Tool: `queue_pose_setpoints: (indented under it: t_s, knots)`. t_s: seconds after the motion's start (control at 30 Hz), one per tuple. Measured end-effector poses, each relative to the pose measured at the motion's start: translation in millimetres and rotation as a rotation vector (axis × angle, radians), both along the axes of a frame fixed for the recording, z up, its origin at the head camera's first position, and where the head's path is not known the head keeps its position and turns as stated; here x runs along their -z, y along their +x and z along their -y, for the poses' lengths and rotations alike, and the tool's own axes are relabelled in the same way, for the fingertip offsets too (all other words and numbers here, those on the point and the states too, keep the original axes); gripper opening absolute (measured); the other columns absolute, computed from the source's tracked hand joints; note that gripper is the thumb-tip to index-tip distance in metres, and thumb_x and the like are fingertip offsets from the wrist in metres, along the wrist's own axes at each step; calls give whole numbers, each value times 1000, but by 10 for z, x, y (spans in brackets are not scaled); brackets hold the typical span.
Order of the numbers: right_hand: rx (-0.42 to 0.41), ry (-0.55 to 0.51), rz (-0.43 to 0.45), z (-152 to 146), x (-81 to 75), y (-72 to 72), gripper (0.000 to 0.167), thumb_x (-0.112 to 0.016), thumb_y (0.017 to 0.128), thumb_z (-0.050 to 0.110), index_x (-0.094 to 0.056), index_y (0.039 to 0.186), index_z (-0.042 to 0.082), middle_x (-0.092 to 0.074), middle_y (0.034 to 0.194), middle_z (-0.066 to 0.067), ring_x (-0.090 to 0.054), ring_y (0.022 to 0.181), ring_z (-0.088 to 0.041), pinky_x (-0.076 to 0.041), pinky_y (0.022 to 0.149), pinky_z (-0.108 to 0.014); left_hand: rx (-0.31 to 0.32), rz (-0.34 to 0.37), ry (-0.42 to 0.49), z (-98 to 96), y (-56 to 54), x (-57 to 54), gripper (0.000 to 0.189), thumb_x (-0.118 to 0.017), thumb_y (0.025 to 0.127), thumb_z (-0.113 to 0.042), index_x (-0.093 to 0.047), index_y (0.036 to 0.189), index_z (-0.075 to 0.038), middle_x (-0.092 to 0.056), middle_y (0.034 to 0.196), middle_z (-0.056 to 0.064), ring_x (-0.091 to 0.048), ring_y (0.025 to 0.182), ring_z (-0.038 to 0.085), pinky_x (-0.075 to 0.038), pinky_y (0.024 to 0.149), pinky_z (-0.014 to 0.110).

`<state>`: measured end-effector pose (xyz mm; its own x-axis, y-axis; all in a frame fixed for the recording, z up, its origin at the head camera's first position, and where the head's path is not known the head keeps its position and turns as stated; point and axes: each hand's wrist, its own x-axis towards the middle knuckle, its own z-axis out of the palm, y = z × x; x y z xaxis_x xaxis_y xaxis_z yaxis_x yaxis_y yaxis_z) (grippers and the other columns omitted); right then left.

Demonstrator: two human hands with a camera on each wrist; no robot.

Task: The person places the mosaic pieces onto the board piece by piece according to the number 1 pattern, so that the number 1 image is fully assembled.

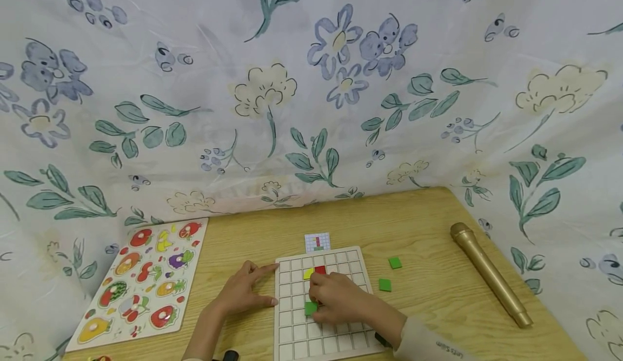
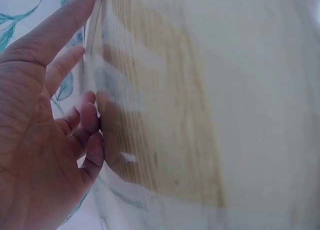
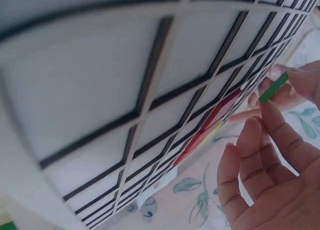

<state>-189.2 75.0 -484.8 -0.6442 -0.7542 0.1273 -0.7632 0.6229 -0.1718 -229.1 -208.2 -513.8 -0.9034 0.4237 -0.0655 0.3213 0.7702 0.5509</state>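
Observation:
A pale wooden grid board (image 1: pixel 292 345) lies on the table, its squares outlined by raised strips. My left hand (image 1: pixel 240 291) steadies its left edge, index finger and thumb stretched out to touch it; in the left wrist view, the other fingers of that hand (image 2: pixel 40 135) bend loosely. Over the board, my right hand (image 1: pixel 340 299) pinches a green square tile (image 3: pixel 274 87) between thumb and finger, tilted above the grid. A yellow tile (image 1: pixel 309 274) and a red tile (image 1: pixel 319 269) sit in the grid, partly covered by the right hand in the head view.
Two loose green tiles (image 1: pixel 395 263) (image 1: pixel 385 285) lie right of the board. A small printed pattern card (image 1: pixel 317 242) touches its far edge. A gold microphone (image 1: pixel 491 274) lies at the right, and a fruit puzzle board (image 1: pixel 141 280) at the left. Floral cloth hangs behind.

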Motion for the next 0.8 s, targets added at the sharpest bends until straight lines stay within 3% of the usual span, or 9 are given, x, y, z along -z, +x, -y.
queue_pose_setpoints:
  t_s: [0.8]
  knots:
    - [-2, 101, -27, 22, 37, 47, 18, -77, 78, 33, -64, 76, 22, -50, 89, 11, -42, 72, -1, -39, 65, -21, -1, -4, -6, -4, -7, 3, 84, -84, 70, -55, -54, 144, -31, -37, 95, 1, -33, 73, 13, -29, 65, 28]
